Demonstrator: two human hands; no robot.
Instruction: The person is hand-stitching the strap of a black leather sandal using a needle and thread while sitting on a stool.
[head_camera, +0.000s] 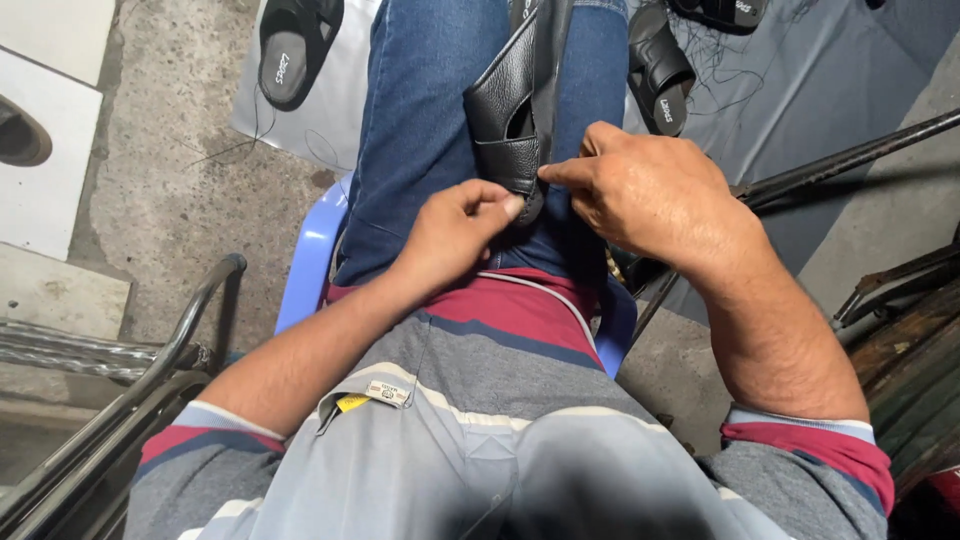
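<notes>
The black leather sandal upper (508, 115) lies along your lap between your thighs, at about 12 o'clock from your hands, its cut-out straps facing up and its near end just above the hem of your striped shirt (520, 330). You look to be in the middle of hand-working that near end, probably stitching or pulling a thread through the strap edge, though no needle or thread is clear enough to name. Your right hand (655, 190), at 2 o'clock from the strap end, is nearly closed, thumb and forefinger pinched narrow and touching the leather's edge. Your left hand (455, 230), at 7 o'clock from that same end, is curled into a loose fist with the thumb and forefinger tips pressed together right against the leather; whether they grip something thin, you cannot tell from here. The next move seems to call for a steady pinch and a short, controlled pull, with the upper held still on your jeans (420, 120). Further out, the blue plastic stool (312, 255) shows under you, a finished black sandal (292, 45) lies on the floor at 10 o'clock, another sandal (660, 75) at 1 o'clock, and metal bars (160, 365) stand at 8 o'clock.
</notes>
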